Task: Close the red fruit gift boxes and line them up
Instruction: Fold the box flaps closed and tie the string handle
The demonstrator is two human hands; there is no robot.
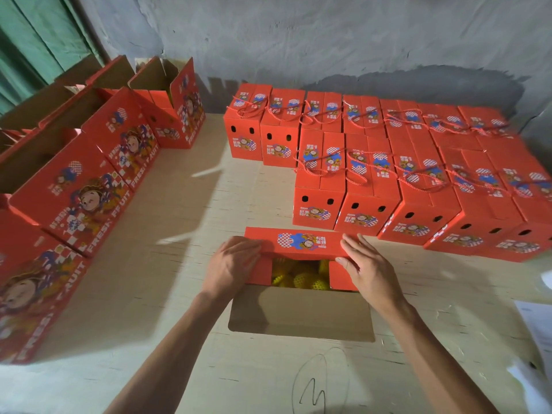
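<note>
Head view
Open box: a red fruit gift box (301,282) stands on the counter (185,234) directly in front of me, near the centre of the picture, its top not yet closed.
Far flap: the printed red flap (301,242) on the side away from me is folded down over the opening, roughly level.
Near flap: the brown inner face of the near flap (301,313) lies open toward me.
Side flaps: the red side flaps are turned inward at both ends of the opening.
Contents: yellow fruit in foam netting (298,274) shows in the gap between the far flap and the near flap.
Left hand: my left hand (231,265) lies palm down on the left end of the box, fingers extended and close together, tips resting on the left end of the far flap.
Left arm: my forearm runs from the lower left edge up to the box, wrist slightly bent.
Right hand: my right hand (366,264) lies palm down on the right end, fingers straight and slightly spread along the far flap, thumb tucked at the flap's lower edge.
Right arm: my forearm comes in from the lower right, roughly mirroring the left.
Closed boxes: closed red boxes (388,174) with cord handles stand in two tight rows on the right, just beyond the open box.
Waiting boxes: open-topped red boxes (89,189) stand in a line along the left side of the counter.
Paper: white sheets (534,330) lie at the right edge.
Wall: a grey wall (328,34) rises behind the counter.
</note>
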